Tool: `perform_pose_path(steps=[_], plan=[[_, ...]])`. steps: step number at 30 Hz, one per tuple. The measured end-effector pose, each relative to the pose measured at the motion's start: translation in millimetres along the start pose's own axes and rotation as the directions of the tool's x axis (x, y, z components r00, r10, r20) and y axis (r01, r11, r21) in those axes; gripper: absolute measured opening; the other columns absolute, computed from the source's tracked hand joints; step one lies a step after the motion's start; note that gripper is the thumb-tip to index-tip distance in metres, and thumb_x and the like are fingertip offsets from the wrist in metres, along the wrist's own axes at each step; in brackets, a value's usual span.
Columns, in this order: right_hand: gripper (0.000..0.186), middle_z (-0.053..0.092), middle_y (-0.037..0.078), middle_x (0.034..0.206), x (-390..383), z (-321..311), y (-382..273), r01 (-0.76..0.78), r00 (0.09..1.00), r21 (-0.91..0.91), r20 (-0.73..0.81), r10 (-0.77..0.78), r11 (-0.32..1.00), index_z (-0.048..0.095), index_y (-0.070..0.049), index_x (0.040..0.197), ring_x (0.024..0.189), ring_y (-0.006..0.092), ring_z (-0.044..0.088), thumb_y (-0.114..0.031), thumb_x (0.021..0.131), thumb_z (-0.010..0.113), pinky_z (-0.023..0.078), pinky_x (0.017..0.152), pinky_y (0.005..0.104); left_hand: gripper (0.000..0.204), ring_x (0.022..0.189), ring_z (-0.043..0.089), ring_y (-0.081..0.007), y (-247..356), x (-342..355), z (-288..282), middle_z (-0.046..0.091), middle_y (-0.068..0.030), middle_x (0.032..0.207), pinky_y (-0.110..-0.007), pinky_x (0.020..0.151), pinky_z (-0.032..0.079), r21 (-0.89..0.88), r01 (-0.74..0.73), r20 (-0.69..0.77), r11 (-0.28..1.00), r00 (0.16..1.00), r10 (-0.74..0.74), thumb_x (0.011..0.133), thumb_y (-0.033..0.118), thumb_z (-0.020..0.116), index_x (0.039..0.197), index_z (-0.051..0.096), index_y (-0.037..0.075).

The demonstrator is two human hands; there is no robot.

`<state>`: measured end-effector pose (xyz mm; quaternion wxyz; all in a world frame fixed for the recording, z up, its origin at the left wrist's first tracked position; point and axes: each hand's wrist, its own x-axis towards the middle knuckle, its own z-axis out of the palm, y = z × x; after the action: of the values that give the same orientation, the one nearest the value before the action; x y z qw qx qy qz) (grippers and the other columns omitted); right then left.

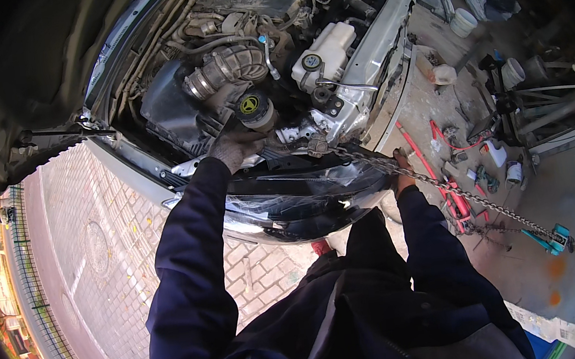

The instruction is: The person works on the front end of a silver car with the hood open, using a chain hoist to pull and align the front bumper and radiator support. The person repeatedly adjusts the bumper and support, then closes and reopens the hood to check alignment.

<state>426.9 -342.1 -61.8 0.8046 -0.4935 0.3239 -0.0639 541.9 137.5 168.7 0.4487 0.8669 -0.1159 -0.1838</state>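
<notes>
In front of me is a car's front corner with its engine bay exposed. My left hand [233, 149], in a dark grey glove, reaches in just below a round black cap with a yellow-green mark [250, 106]. Its fingers look closed, but what they hold is hidden. My right hand [402, 166] wraps around the outer right end of the headlight [291, 211], which has a clear lens and lies across the front. A steel chain [437, 182] runs from a clamp [317, 145] on the front metalwork, past my right hand.
The chain ends at a teal tool [555, 240] on the right. Red bars [455, 204], a white bottle [494, 154] and buckets [462, 22] lie along the right-hand floor. A white fluid tank [324, 55] sits in the bay. The raised hood [14, 83] hangs at upper left.
</notes>
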Motion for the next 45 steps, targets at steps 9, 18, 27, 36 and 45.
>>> perform_pose_path(steps=[9, 18, 27, 36, 45], plan=[[0.055, 0.07, 0.005, 0.11, -10, 9, -9, -0.004, 1.0, -0.004, -0.03, 0.004, 1.0, 0.068, -0.006, 0.138, 0.093, 0.0179, 0.066, -0.039, 0.094, 0.077, 0.053, 0.087, 0.0338, 0.038, 0.125, 0.068, -0.0262, -13, 5, 0, 0.076, -0.0116, 0.132, -0.036, 0.113, 0.046, -0.12, 0.014, 0.057, 0.993, 0.998, -0.007, 0.1, 0.032, 0.075, 0.128, 0.078, 0.008], [0.065, 0.069, 0.005, 0.121, -12, 10, -10, -0.054, 0.999, 0.057, 0.006, 0.053, 0.997, 0.06, -0.008, 0.15, 0.102, 0.019, 0.066, -0.039, 0.094, 0.077, 0.053, 0.093, 0.0362, 0.033, 0.114, 0.068, -0.0152, -7, 1, 1, 0.077, -0.0105, 0.126, -0.031, 0.106, 0.051, -0.082, -0.021, 0.019, 0.996, 1.0, 0.023, 0.1, 0.016, 0.075, 0.129, 0.076, 0.001], [0.063, 0.069, 0.007, 0.129, -2, 1, -5, -0.083, 0.996, -0.011, -0.027, 0.083, 0.996, 0.061, -0.008, 0.15, 0.108, 0.0198, 0.066, -0.039, 0.096, 0.075, 0.052, 0.097, 0.0367, 0.034, 0.122, 0.066, -0.0195, -13, 4, 2, 0.076, -0.0117, 0.13, -0.033, 0.111, 0.047, -0.165, -0.017, 0.024, 0.986, 0.999, 0.021, 0.099, 0.02, 0.077, 0.128, 0.077, 0.002], [0.053, 0.07, 0.006, 0.122, -3, 1, -5, -0.083, 0.996, 0.045, 0.038, 0.082, 0.996, 0.066, -0.01, 0.14, 0.103, 0.02, 0.067, -0.039, 0.096, 0.075, 0.052, 0.096, 0.0359, 0.034, 0.117, 0.068, -0.017, -13, 2, 4, 0.078, -0.0115, 0.127, -0.032, 0.108, 0.05, -0.14, 0.003, 0.02, 0.99, 1.0, 0.0, 0.1, 0.021, 0.077, 0.129, 0.077, 0.004], [0.052, 0.067, 0.016, 0.14, -3, -3, -14, -0.195, 0.974, 0.12, 0.138, 0.179, 0.973, 0.059, -0.011, 0.144, 0.126, 0.0349, 0.065, -0.04, 0.101, 0.067, 0.048, 0.113, 0.053, 0.038, 0.121, 0.072, -0.0245, -13, -6, 10, 0.077, -0.0139, 0.128, -0.035, 0.108, 0.051, 0.224, -0.067, -0.117, 0.972, 0.989, 0.095, 0.096, 0.036, 0.08, 0.125, 0.081, 0.013]])
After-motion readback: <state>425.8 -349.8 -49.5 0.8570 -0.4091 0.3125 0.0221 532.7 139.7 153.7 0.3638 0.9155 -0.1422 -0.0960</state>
